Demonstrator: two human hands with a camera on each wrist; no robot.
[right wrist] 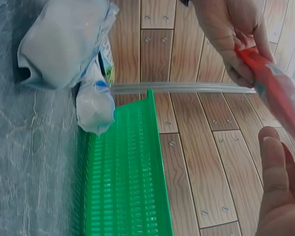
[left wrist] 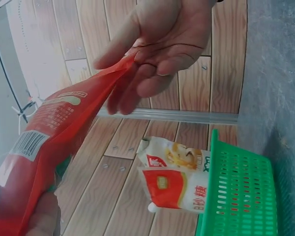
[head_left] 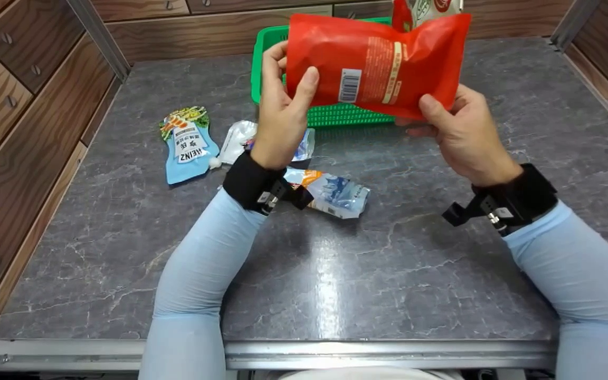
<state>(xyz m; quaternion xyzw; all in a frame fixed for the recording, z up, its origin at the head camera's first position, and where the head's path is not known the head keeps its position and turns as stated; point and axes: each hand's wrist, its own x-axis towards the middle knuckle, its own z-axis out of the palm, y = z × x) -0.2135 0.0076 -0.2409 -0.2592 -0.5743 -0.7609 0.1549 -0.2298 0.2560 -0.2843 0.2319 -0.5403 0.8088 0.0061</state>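
Note:
A red pouch (head_left: 335, 68), with a barcode and a pale printed strip on its visible side, is held up over the green basket (head_left: 346, 116) by both hands. My left hand (head_left: 280, 121) grips its left end, thumb across the front. At the right end, my right hand (head_left: 467, 134) pinches the lower corner between thumb and fingers, as the left wrist view also shows. In that view, a red-and-white packet (left wrist: 169, 189) and a cream packet (left wrist: 174, 152) stick up out of the basket.
Left of the basket lies a light blue Heinz pouch (head_left: 188, 150), spout end toward a silvery white pouch (head_left: 238, 138). A blue and orange packet (head_left: 338, 192) rests nearer me, partly behind the left wrist strap. Wood-patterned panels (head_left: 219, 39) border the grey tabletop.

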